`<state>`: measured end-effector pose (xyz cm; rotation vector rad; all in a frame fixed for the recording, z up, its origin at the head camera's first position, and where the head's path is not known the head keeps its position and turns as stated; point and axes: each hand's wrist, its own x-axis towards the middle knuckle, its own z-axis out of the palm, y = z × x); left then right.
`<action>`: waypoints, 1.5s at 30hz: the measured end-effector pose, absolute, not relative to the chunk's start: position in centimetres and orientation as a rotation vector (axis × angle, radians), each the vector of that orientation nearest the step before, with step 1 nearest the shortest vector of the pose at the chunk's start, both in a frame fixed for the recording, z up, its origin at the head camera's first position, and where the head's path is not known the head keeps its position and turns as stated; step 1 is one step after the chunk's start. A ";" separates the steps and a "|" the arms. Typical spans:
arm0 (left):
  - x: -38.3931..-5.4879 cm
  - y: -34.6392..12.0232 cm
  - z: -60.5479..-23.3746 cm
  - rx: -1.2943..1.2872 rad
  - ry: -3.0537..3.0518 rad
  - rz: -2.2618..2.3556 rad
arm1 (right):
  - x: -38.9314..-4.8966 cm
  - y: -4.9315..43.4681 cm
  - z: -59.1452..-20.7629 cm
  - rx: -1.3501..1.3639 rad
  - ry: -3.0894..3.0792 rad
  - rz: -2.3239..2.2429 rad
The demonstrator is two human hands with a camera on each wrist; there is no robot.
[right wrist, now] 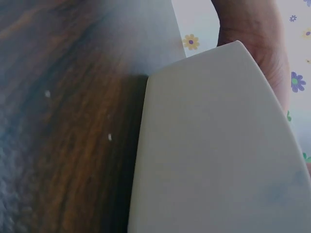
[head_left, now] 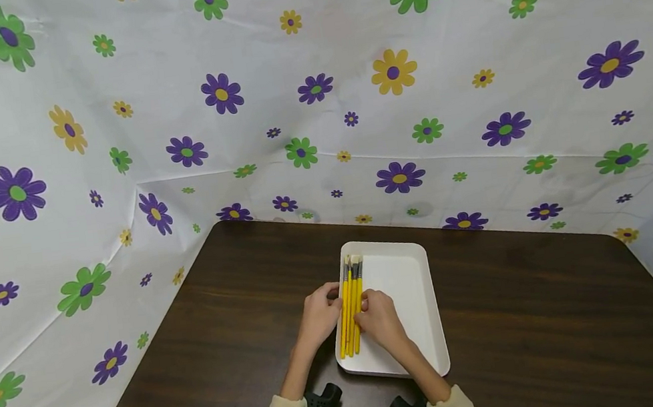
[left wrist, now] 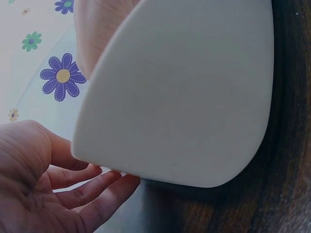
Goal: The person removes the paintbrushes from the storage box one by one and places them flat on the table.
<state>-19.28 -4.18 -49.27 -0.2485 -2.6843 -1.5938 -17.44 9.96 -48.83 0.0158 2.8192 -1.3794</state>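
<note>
Several yellow-handled paintbrushes (head_left: 348, 315) lie side by side along the left side of a white rectangular tray (head_left: 398, 303), their pale bristles toward its far end. At the tray's left wall, my left hand (head_left: 318, 316) grips the rim. The left wrist view shows that hand (left wrist: 58, 184) with the thumb at the rim and the other fingers against the outer wall. Inside the tray, bent fingers of my right hand (head_left: 380, 318) pinch the rightmost brush; their undersides are hidden. From the right wrist, the tray's outer wall (right wrist: 214, 145) covers most of that hand.
The tray stands on a dark wood-grain table (head_left: 533, 314). Behind and beside the table hangs a white flowered sheet (head_left: 267, 103). Black wrist devices (head_left: 325, 400) sit by both cuffs, near the tray's front edge.
</note>
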 end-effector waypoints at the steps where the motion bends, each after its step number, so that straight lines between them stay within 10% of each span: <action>1: -19.3 -4.2 -49.3 -0.252 -2.684 -1.589 | -17.4 10.0 -48.8 0.012 2.823 -1.379; 45: -19.2 -4.2 -49.3 -0.218 -2.697 -1.643 | -16.7 21.4 -43.3 0.056 2.749 -1.438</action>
